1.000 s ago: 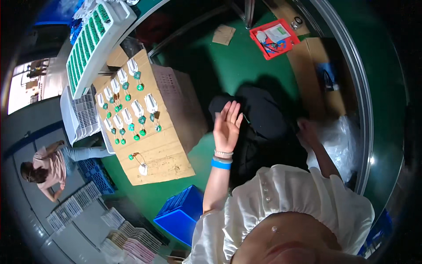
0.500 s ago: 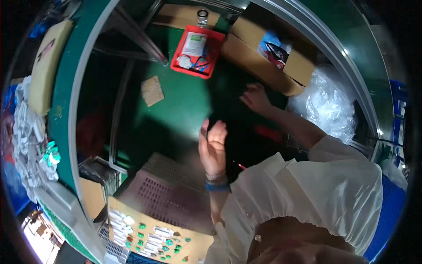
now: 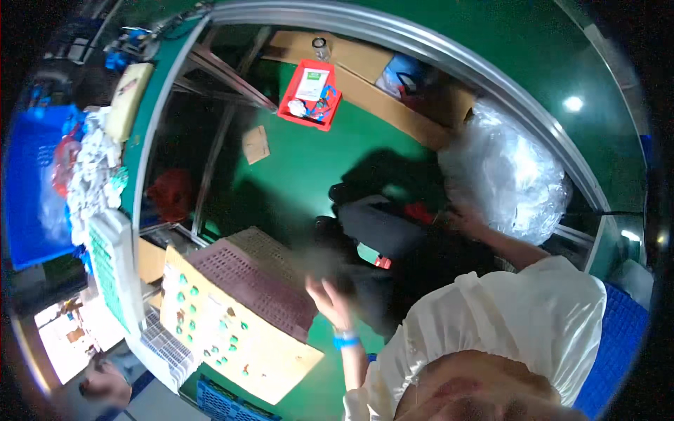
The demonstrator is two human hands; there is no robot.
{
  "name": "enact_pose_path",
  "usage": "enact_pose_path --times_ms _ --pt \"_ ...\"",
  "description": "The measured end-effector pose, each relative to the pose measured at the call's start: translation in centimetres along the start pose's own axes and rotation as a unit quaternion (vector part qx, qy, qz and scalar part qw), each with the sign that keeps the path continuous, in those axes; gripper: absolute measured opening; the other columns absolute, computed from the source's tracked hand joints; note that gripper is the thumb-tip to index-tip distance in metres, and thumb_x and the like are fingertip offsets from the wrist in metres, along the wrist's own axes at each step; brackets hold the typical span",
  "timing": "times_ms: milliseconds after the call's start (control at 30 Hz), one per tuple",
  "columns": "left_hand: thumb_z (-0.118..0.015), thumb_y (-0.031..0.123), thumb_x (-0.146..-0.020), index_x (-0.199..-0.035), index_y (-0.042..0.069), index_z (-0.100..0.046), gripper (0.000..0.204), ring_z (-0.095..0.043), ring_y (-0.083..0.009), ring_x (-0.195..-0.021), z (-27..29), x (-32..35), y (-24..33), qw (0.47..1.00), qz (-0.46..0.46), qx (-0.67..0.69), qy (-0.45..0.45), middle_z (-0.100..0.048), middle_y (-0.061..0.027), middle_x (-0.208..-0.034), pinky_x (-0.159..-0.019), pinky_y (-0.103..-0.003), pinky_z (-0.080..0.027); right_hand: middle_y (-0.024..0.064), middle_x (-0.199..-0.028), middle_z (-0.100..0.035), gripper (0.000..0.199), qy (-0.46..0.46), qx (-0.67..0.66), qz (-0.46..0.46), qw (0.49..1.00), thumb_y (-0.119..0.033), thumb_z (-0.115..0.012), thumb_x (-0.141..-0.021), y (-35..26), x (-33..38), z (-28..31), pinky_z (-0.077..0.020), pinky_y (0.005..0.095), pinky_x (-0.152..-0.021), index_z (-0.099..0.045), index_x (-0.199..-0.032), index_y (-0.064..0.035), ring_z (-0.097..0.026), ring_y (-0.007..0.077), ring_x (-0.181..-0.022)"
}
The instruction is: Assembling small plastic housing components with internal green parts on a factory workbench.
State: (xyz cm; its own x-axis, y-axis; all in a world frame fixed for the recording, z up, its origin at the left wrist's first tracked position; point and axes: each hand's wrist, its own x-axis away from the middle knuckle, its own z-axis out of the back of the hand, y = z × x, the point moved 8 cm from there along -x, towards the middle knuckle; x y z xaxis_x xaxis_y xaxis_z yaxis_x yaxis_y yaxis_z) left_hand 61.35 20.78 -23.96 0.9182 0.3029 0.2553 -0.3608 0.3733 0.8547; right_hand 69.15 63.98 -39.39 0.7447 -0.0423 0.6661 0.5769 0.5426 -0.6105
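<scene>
Nearest, at about six o'clock, the left hand is raised over the green floor with fingers spread and blurred, gripping nothing; a blue wristband sits on that wrist. At seven to eight o'clock a tan cardboard sheet lies tilted beside it, dotted with small green-and-white parts; I count roughly fifteen or more, but they are too small to number surely. Half covering the sheet is one dark perforated tray. At three o'clock the right hand reaches down just beside one big clear plastic bag, touching or nearly touching its lower edge; whether the fingers are closed on the plastic cannot be told, since they are dim and partly hidden. Judging from this, the sheet looks loaded while the bag seems not yet lifted or opened, so that handling appears barely begun. Farther off, at eleven o'clock, lies one loose scrap of cardboard, and at twelve o'clock one red bin of small odds and ends, with a long cardboard box just behind it.
</scene>
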Motion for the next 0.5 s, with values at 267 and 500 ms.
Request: enact_pose_path --times_ms 267,500 --pt "-0.042 0.021 -0.098 -0.129 -0.002 -0.044 0.039 -0.05 -0.0301 -0.117 4.2 16.5 -14.2 0.987 0.064 0.089 0.118 -0.051 -0.0229 -0.126 -0.1 -0.037 -0.037 0.0207 -0.114 -0.058 0.041 0.135 0.07 0.25 0.956 -0.022 -0.061 -0.089 -8.1 10.8 0.6 -0.0439 0.0446 -0.092 -0.051 -0.123 -0.0022 -0.059 0.0364 -0.1" --pt "-0.04 0.029 -0.099 -0.125 -0.003 -0.048 0.042 -0.049 -0.0299 -0.113 2.0 27.3 -16.7 0.958 0.176 0.078 0.213 -0.052 -0.0239 -0.122 -0.098 -0.038 -0.037 0.0125 -0.131 -0.048 0.047 0.256 -0.037 0.665 0.701 -0.014 -0.063 -0.084 -40.4 33.2 10.6 -0.043 0.0342 -0.098 -0.05 -0.126 0.0022 -0.049 0.0257 -0.12"
